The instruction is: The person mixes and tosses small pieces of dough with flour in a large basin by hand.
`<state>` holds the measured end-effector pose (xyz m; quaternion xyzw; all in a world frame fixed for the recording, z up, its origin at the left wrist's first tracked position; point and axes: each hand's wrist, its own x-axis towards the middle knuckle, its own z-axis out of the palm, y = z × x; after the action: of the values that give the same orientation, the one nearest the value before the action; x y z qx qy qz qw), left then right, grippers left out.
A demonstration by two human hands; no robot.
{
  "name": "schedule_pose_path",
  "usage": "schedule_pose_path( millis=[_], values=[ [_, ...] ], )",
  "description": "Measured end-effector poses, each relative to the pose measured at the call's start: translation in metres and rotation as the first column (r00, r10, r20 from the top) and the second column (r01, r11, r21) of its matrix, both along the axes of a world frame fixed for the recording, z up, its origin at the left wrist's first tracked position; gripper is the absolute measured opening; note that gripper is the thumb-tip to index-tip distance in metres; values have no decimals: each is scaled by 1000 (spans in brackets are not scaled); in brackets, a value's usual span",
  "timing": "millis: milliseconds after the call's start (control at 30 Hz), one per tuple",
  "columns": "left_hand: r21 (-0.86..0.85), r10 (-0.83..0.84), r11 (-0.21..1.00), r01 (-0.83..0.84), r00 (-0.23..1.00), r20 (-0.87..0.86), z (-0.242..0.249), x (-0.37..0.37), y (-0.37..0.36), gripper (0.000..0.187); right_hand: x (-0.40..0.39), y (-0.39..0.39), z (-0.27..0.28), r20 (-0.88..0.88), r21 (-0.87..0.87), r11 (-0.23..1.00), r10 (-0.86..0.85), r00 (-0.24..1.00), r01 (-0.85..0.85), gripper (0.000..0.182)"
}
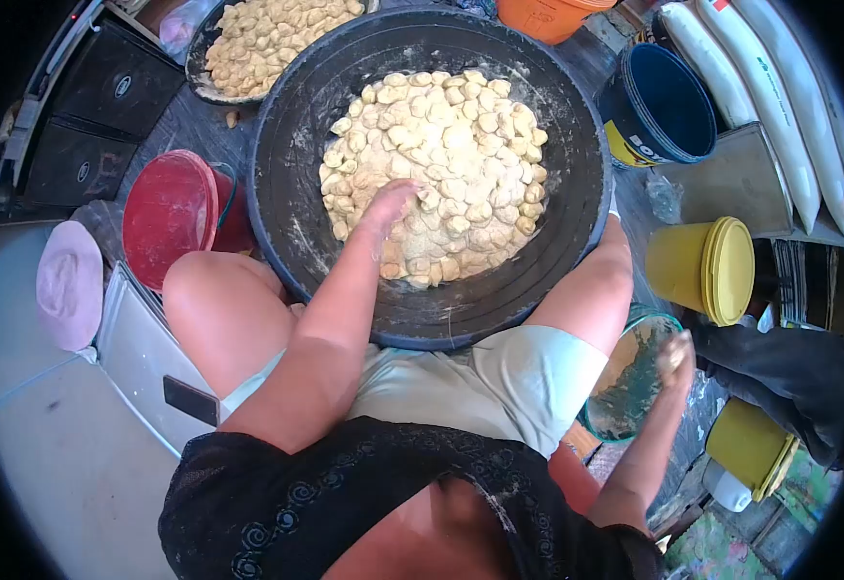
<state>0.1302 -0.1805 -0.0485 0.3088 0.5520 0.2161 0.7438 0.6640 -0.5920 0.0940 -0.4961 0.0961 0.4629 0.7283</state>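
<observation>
A wide black basin (277, 193) rests between my legs, with a heap of pale yellow, dough-like lumps (480, 121) dusted with powder in it. My left hand (398, 201) reaches into the near left part of the heap, fingers bent around a pale lump at its fingertips. Off to my right, my right hand (675, 358) is raised over the edge of a green-rimmed tub (635, 391) holding light brown powder. Its fingers look curled and are coated pale; what lies in them is blurred.
A second black basin (196, 70) of lumps stands at the back left. Around me are a red bucket (166, 217), an orange bucket (548, 17), a dark blue bucket (669, 101), a yellow bucket (698, 266) and white sacks (765, 97). A phone (191, 400) lies left.
</observation>
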Motion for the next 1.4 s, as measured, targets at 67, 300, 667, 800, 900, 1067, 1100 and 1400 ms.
schedule_pose_path(
  millis=[67, 300, 667, 800, 900, 1067, 1100, 1400],
  values=[
    [-40, 170, 985, -167, 983, 69, -34, -23, 17, 56, -1, 74, 62, -332, 244, 967, 17, 943, 68, 14],
    [-27, 653, 758, -652, 757, 18, -91, -107, 50, 45, -170, 379, 134, 596, -193, 785, 571, 565, -589, 26],
    [-185, 749, 663, -726, 643, 161, -104, -120, 33, 38, -428, 611, -92, 459, -344, 518, 820, 341, -783, 54],
    [305, 376, 920, -245, 769, -517, -121, -106, 35, 57, -367, 601, -149, 478, -511, 594, 797, 369, -622, 45],
    [327, 191, 917, 230, 467, -863, -133, -86, 22, 77, -358, 522, -155, 497, -816, 170, 695, -520, -552, 39],
    [211, 58, 959, 188, 600, -798, -89, -89, 27, 61, -272, 461, -159, 462, -677, 631, 766, 448, -379, 39],
    [201, 28, 955, 219, 608, -794, -88, -89, 31, 58, -258, 433, -191, 701, -504, 828, 558, 444, -245, 40],
    [27, 437, 899, -436, 900, -5, -76, -97, 60, 30, -429, 333, -246, 115, -953, 278, -17, -993, -115, 62]
  ],
)
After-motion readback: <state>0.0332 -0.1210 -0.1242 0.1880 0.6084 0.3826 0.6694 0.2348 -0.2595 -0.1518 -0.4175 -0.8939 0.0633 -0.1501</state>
